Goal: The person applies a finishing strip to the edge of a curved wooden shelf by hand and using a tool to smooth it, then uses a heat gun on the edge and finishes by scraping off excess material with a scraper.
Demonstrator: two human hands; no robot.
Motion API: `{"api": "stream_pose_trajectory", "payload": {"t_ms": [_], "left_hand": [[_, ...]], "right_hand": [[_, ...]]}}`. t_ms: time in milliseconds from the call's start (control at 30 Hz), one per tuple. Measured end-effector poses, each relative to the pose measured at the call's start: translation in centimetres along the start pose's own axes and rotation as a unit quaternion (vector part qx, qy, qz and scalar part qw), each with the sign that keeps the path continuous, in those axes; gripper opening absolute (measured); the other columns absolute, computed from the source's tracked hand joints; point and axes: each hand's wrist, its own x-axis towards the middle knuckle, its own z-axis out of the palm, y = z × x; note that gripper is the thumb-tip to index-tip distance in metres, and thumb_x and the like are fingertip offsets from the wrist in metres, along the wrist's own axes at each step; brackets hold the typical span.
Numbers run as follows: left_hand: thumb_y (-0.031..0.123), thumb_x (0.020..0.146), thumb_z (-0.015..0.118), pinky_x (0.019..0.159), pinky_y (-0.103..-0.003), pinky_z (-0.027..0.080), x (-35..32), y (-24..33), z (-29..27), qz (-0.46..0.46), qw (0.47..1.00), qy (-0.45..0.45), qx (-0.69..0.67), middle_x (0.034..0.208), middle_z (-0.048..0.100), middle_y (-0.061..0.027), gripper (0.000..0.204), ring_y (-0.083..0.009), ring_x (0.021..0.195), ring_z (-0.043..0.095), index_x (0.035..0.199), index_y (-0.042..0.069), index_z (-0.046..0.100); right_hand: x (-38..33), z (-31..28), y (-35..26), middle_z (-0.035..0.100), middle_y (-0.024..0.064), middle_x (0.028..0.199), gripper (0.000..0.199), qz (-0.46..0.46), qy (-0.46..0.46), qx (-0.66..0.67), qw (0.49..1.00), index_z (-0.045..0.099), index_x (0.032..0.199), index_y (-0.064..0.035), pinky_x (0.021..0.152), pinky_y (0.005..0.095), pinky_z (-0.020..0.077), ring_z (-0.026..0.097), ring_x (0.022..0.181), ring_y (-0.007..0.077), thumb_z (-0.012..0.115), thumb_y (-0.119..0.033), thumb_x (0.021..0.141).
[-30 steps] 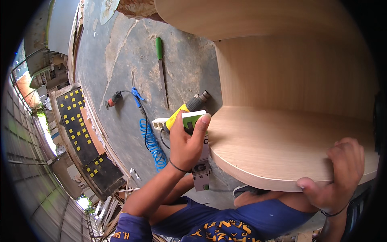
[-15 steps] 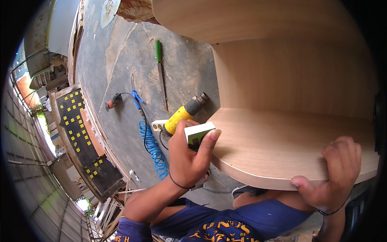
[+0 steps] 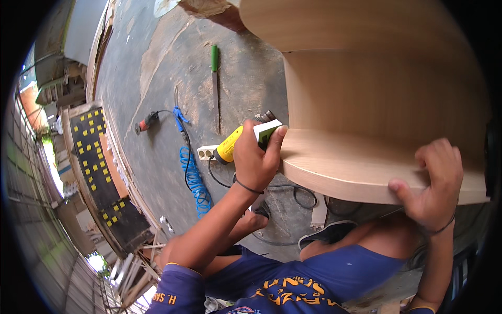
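Observation:
My left hand [image 3: 256, 162] is closed around a small white-and-green rectangular block [image 3: 269, 127], with the thumb pressed on its end. It is beside the rounded corner of a light wood-grain cabinet [image 3: 334, 149]. My right hand [image 3: 436, 188] grips the front edge of the same panel, fingers bent over the top and thumb against the edge. Just beyond my left hand lies a yellow heat gun [image 3: 228, 145], partly hidden by that hand.
On the concrete floor lie a green-handled saw-like tool [image 3: 215, 78], a red-and-black power tool [image 3: 147, 122], a blue coiled air hose [image 3: 193, 183] and a white power strip [image 3: 207, 152]. A black board with yellow squares [image 3: 97, 152] stands at the left. Cables loop below the cabinet.
My left hand has moved up and slightly right with the block, along the cabinet's corner. The panel edge and my right hand now appear higher in view, and the view has shifted.

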Motion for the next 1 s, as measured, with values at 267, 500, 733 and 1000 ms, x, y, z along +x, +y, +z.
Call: {"api": "stream_pose_trajectory", "payload": {"t_ms": [267, 500, 733, 1000], "left_hand": [[0.029, 0.091, 0.067, 0.063, -0.027, 0.046, 0.9, -4.4, 1.2, -0.045, 0.992, -0.041, -0.109, 0.078, 0.064, -0.0062, 0.032, -0.0111, 0.07, 0.058, 0.09, -0.001, 0.056], [0.042, 0.088, 0.068, 0.072, -0.025, 0.045, 2.9, -12.1, 1.0, -0.203, 0.96, -0.103, -0.164, 0.089, 0.061, -0.0029, 0.044, -0.0099, 0.081, 0.055, 0.103, 0.001, 0.059], [0.046, 0.095, 0.054, 0.084, -0.034, 0.05, -0.4, -12.6, -0.8, -0.268, 0.902, -0.108, -0.32, 0.113, 0.062, -0.0039, 0.047, -0.019, 0.101, 0.061, 0.126, 0.011, 0.054], [0.04, 0.097, 0.052, 0.082, -0.033, 0.05, -1.6, -10.5, 1.5, -0.133, 0.956, -0.033, -0.26, 0.113, 0.062, -0.0068, 0.042, -0.0197, 0.1, 0.062, 0.123, 0.006, 0.055]], "right_hand": [[-1.3, 1.1, 0.8, 0.044, 0.0101, 0.072, 0.053, 0.01, 0.001, 0.006, 1.0, 0.051, 0.079, -0.0015, 0.062, 0.0351, 0.0344, 0.044, 0.067, 0.0259, 0.073, -0.049, 0.07], [-2.8, 2.2, 0.4, 0.05, 0.0099, 0.077, 0.039, -0.003, 0.128, 0.017, 0.992, 0.055, 0.082, -0.0007, 0.067, 0.0339, 0.0408, 0.049, 0.071, 0.0259, 0.073, -0.035, 0.076], [-3.5, 4.6, 0.0, 0.052, 0.0098, 0.073, 0.034, -0.032, 0.241, 0.015, 0.97, 0.056, 0.078, -0.0023, 0.064, 0.0345, 0.0419, 0.051, 0.067, 0.0259, 0.071, -0.033, 0.075], [-3.5, 5.8, 0.6, 0.054, 0.0097, 0.069, 0.029, -0.051, 0.354, 0.0, 0.934, 0.058, 0.072, -0.0043, 0.061, 0.0352, 0.0432, 0.053, 0.064, 0.0259, 0.068, -0.031, 0.075]]}}
